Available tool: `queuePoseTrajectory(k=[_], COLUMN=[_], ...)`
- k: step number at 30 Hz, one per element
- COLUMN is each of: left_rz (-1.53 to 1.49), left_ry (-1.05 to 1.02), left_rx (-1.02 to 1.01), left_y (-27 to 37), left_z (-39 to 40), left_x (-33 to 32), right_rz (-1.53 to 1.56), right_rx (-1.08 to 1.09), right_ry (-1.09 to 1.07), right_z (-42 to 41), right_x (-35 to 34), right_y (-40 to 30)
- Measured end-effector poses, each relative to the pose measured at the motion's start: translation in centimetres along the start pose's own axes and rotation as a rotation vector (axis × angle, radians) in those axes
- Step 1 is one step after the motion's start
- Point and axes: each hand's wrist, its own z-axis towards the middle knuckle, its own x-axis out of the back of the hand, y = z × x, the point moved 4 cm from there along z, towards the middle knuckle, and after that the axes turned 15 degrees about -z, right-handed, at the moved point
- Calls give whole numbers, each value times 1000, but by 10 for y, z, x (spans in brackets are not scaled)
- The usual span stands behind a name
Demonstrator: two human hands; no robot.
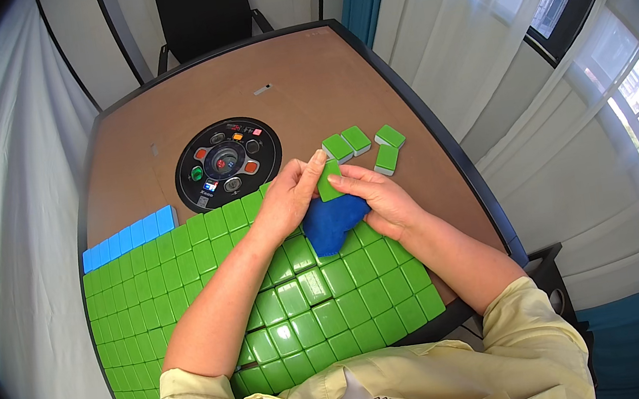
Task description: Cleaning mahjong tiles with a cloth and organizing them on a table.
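Between my two hands is a green-backed mahjong tile (pixel 330 181). My left hand (pixel 288 199) grips it from the left, with its thumb at the tile's upper end. The thumb of my right hand (pixel 381 198) presses on the tile's green face. A blue cloth (pixel 332 225) hangs under the tile and runs into my right hand; its upper part is hidden. Below my hands spreads a wide block of green tiles (pixel 291 298) laid side by side in rows. Two loose green tiles (pixel 347 144) lie just beyond my fingertips.
Two more green tiles (pixel 388 149) lie to the right. A row of blue tiles (pixel 130 239) stands at the left, along the green block. The round black control panel (pixel 186 177) sits mid-table. A raised dark rim (pixel 425 107) borders the brown mahjong table (pixel 303 74). Beyond is a black chair (pixel 204 12).
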Motion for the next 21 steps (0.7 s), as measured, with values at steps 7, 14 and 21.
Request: queuePoseTrajectory(k=[7, 14, 21], left_rz=[64, 88, 68], left_ry=[-50, -54, -40], left_rx=[-89, -31, -40], left_y=[9, 11, 6], left_z=[-4, -7, -5], left_x=[-5, -6, -6], right_rz=[-59, -101, -141], right_rx=[-2, -22, -44], right_ry=[-25, 21, -33], right_z=[3, -1, -2], right_x=[4, -2, -2], right_y=[8, 4, 3])
